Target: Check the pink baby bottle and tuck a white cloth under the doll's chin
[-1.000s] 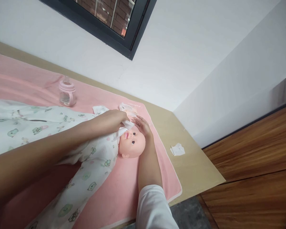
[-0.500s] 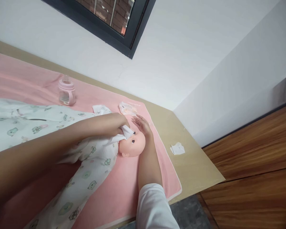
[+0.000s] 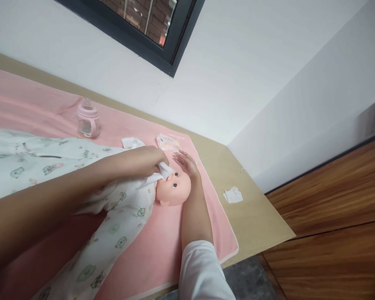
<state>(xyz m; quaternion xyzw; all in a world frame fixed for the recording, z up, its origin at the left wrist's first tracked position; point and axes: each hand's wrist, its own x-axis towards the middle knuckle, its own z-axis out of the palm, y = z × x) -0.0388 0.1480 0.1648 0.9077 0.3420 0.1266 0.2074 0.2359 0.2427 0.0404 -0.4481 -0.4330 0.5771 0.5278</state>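
Near the right edge of the blanket (image 3: pixel 156 246), the left hand (image 3: pixel 153 161) is gripping a white cloth (image 3: pixel 166 170), seemingly wiping the doll's face (image 3: pixel 175 190), next needing gentle pressure; the right hand (image 3: pixel 186 163) is lying open alongside.

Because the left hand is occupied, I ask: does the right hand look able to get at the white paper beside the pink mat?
Probably yes: the right hand, beside the doll's head, appears to grip nothing, and nothing seems to stand between it and the white paper.
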